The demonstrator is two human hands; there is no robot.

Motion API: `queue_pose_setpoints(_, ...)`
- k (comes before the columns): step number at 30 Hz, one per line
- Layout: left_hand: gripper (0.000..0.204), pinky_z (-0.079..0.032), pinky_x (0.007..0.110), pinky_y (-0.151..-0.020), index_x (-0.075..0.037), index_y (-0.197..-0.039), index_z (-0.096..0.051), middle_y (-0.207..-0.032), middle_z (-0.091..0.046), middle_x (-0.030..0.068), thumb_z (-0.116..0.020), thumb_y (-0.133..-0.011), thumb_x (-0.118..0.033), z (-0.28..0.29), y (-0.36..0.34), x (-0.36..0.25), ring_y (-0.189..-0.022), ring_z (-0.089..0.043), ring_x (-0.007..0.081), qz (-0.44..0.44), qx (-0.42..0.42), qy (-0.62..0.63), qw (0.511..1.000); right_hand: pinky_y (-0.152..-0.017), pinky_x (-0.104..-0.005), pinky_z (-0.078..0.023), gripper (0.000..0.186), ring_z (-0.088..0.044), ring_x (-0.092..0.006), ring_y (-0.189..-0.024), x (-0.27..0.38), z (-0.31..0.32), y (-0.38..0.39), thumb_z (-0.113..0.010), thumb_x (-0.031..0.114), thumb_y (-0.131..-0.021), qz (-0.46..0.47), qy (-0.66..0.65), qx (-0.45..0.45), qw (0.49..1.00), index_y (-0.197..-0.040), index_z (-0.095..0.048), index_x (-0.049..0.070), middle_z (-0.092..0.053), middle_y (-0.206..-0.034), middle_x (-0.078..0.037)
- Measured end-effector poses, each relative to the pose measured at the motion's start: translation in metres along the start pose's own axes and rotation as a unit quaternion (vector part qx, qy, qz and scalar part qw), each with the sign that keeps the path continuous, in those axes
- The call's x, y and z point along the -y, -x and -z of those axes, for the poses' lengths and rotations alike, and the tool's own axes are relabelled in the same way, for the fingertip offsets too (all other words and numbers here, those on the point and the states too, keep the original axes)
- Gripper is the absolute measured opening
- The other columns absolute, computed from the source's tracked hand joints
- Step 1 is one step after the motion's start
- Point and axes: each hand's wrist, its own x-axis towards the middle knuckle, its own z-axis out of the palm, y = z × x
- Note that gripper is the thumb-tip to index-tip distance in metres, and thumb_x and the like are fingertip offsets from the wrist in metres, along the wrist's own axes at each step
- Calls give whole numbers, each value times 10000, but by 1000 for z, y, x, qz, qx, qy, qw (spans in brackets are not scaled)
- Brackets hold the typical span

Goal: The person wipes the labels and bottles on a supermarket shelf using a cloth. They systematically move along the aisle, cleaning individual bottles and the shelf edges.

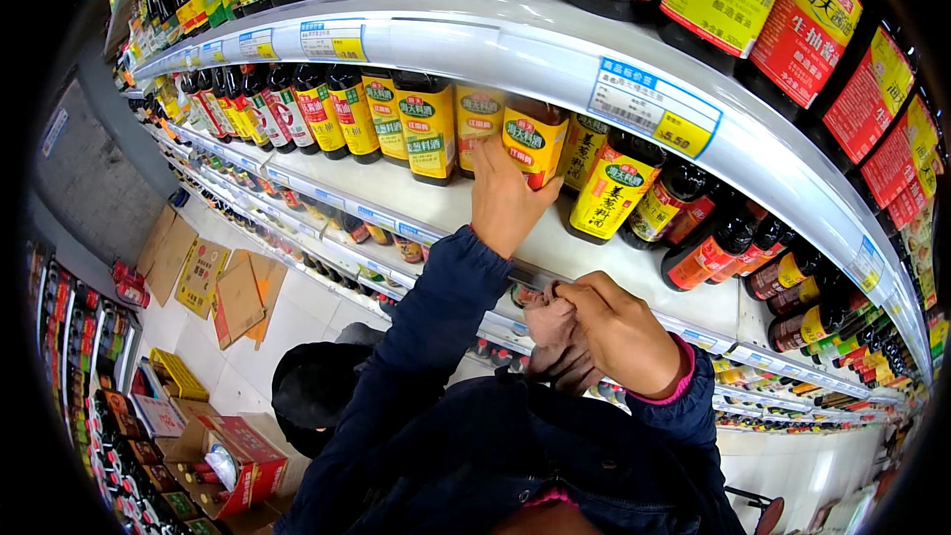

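Note:
My left hand [510, 196] grips a dark bottle with a yellow label [532, 141] on the middle shelf, between a similar bottle [426, 134] to its left and more bottles behind and to its right. My right hand [624, 342] is closed on a crumpled pinkish-brown cloth [555, 332] at the shelf's front edge. A bottle with a tall yellow label [609, 193] stands just right of the held one, with bare white shelf [555, 228] in front.
An overhanging shelf rail [515, 45] with price tags carries larger sauce bottles. Lower tiers run beneath. At lower left are flattened cardboard [238, 307], an open red carton [253, 471], a yellow crate [178, 376], another stocked rack [59, 327] and a dark rounded shape [302, 396] I cannot make out.

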Motion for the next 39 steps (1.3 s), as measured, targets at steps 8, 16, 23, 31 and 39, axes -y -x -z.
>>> queue_pose_setpoints(8,805,-390,476,-907,108,-1208,-351,-1068,-437,270,-827,-604,-132,-20,-1,-15,-1038,-435,442,17,-9,-28,999,-779,-388,-522,451,-613,-368,-887,-12,2,21,-576,-71,-698,16,-6,-7,1000,-1147,-548,-32,-544,-1051,-175)
queue_pose_setpoints(16,1006,-340,395,-1058,99,-1426,-104,-1382,-314,308,-760,-676,-42,-5,6,-2,-1260,-365,426,62,131,171,975,-733,-375,-530,410,-623,-350,-844,-23,3,25,-579,-43,-719,13,2,-47,999,-1127,-554,-27,-551,-1009,-167)
queue_pose_setpoints(23,985,-349,392,-1060,99,-1429,-128,-1394,-322,320,-771,-697,-47,-6,13,-8,-1280,-377,420,78,160,169,969,-716,-392,-536,406,-627,-367,-839,-30,1,23,-576,-46,-715,1,-2,-63,998,-1119,-549,-21,-556,-1005,-179)
queue_pose_setpoints(31,852,-452,401,-940,34,-1412,-233,-1278,-440,231,-735,-728,-39,2,25,-35,-1110,-516,373,-80,22,-40,996,-711,-391,-539,402,-628,-369,-828,-38,-3,34,-571,-44,-722,-5,8,-77,997,-1122,-545,-20,-549,-1001,-180)
queue_pose_setpoints(39,803,-405,460,-963,111,-1364,-254,-1252,-405,328,-735,-757,-102,-15,60,-58,-1131,-443,486,-30,170,69,982,-712,-376,-541,390,-628,-347,-804,-38,1,45,-565,-13,-747,6,20,-77,997,-1136,-540,-15,-543,-968,-166)
